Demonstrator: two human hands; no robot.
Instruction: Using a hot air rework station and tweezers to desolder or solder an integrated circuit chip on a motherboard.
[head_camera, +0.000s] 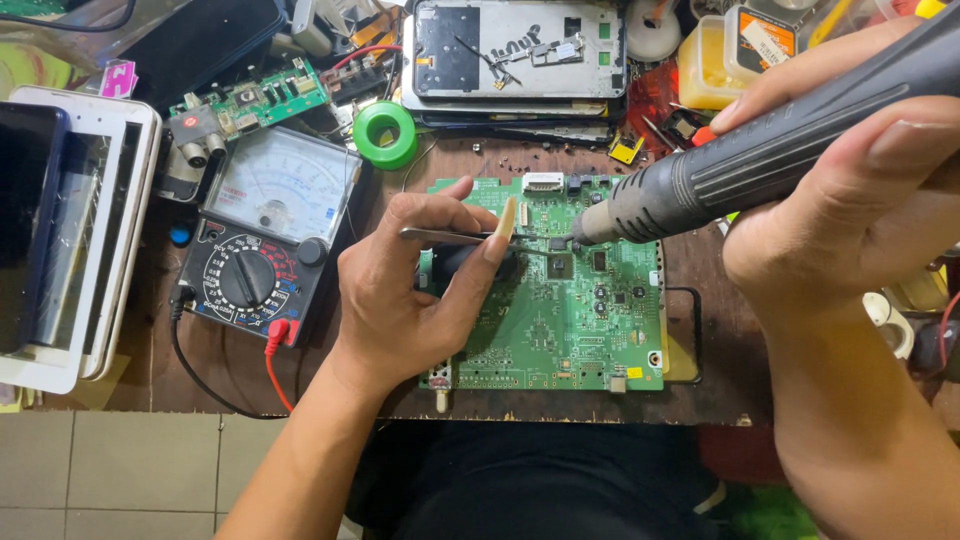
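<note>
The left hand (405, 275) pinches metal tweezers (450, 237) over the green circuit board (560, 300) lying flat on the workbench (150, 370), steadying a small part, while the right hand (850, 190) grips a grey hot-air handpiece (740, 160), nozzle angled at the same spot

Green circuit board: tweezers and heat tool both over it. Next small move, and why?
Probably a small lift with the tweezers. The left hand pinches them with tips near the black chip on the green circuit board, and the right hand aims the grey heat tool nozzle right there. Whether the tips already grip a part cannot be told.
</note>
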